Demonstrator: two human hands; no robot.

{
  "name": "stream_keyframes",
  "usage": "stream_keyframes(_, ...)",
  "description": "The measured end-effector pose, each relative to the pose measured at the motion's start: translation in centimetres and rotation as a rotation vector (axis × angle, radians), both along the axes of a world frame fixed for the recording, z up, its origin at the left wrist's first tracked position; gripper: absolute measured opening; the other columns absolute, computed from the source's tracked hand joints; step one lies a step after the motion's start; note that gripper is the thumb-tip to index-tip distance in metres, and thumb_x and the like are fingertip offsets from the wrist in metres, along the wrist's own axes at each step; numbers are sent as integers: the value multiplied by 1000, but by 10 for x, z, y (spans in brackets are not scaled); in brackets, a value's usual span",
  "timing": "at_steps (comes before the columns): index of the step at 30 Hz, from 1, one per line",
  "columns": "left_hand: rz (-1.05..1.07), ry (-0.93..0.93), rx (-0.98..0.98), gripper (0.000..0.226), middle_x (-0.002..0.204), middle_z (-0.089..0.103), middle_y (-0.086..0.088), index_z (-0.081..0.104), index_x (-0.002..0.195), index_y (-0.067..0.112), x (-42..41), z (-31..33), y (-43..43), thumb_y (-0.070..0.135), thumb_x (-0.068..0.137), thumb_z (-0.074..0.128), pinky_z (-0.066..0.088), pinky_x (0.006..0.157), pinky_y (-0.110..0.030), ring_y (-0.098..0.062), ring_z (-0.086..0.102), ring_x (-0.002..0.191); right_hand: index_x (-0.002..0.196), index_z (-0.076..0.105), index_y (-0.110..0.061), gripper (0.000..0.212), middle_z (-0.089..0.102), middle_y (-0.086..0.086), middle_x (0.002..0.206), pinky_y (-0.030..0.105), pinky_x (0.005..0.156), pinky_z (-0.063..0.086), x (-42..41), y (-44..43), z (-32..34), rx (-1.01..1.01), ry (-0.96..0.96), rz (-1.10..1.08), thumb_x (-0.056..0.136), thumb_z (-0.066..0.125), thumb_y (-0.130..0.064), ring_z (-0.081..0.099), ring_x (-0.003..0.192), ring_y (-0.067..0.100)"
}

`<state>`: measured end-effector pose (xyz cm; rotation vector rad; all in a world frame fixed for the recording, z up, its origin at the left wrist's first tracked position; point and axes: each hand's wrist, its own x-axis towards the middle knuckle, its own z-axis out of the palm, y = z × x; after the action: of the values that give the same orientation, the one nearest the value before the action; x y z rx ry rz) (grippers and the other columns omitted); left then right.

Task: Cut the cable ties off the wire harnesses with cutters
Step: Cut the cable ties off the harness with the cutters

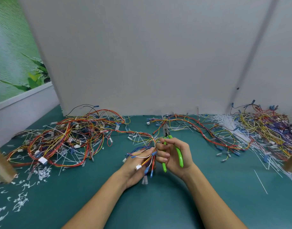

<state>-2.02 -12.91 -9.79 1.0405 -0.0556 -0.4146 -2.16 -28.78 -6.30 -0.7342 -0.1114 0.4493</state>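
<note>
Left hand [138,164]: lying palm up just over the mat, fingers and thumb curling round the near end of one wire harness [147,157]
Right hand [174,156]: touching the left hand at the fingertips; fingers curling round the cutters [178,154], forefinger reaching towards the held wires
Cutters: green handles lying across the right palm, spread apart; metal head pointing away from the person, above the hands; cannot tell how far the jaws are standing open
Held harness: red, yellow, blue and white wires fanning out of the left hand, a white connector [138,167] and blue terminals hanging off its near side; the far end is trailing left into the left heap of harnesses [67,138]
Middle harness [191,123]: lying looped beyond the hands, near the white partition board [142,55]
Right heap of harnesses [267,128]: sitting at the far right, well apart from the hands
Loose cable ties [224,123]: white strips lying scattered between the middle harness and the right heap
Tie offcuts [21,200]: small white bits littering the near left
Surface: teal mat [150,205] bearing everything
</note>
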Motion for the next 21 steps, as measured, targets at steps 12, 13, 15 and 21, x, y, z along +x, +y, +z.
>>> stream_keyframes(12, -47, 105, -97, 11, 65, 40, 2, 55, 104, 9, 2, 3, 2, 11, 97, 48, 35, 53, -25, -9, 34, 44, 85, 48, -15, 12, 38, -3, 66, 23, 45, 25, 10, -1, -6, -210, -8, -123, 86, 59, -18, 30, 49, 10)
stream_keyframes(13, -19, 91, -85, 10, 65, 36, 1, 54, 103, 9, 1, 3, 1, 9, 96, 47, 34, 53, -25, -10, 34, 45, 85, 49, -15, 13, 43, -1, 68, 24, 47, 26, 12, -1, -7, -269, -19, -169, 86, 62, -17, 32, 50, 11)
stream_keyframes(15, 21, 47, -40, 4, 65, 33, -1, 52, 96, 10, 1, 2, -1, 9, 93, 49, 34, 51, -25, -12, 34, 49, 88, 55, -11, 14, 51, 4, 73, 27, 49, 31, 13, 2, -10, -443, -82, -285, 87, 68, -14, 39, 51, 14)
stream_keyframes(21, 116, -78, 129, 29, 53, 36, -1, 42, 73, 15, 0, -3, -6, 14, 100, 52, 36, 49, -24, -13, 38, 46, 97, 62, -6, 11, 58, 3, 70, 30, 57, 44, 11, 10, -16, -692, -217, -456, 92, 71, -4, 56, 58, 14)
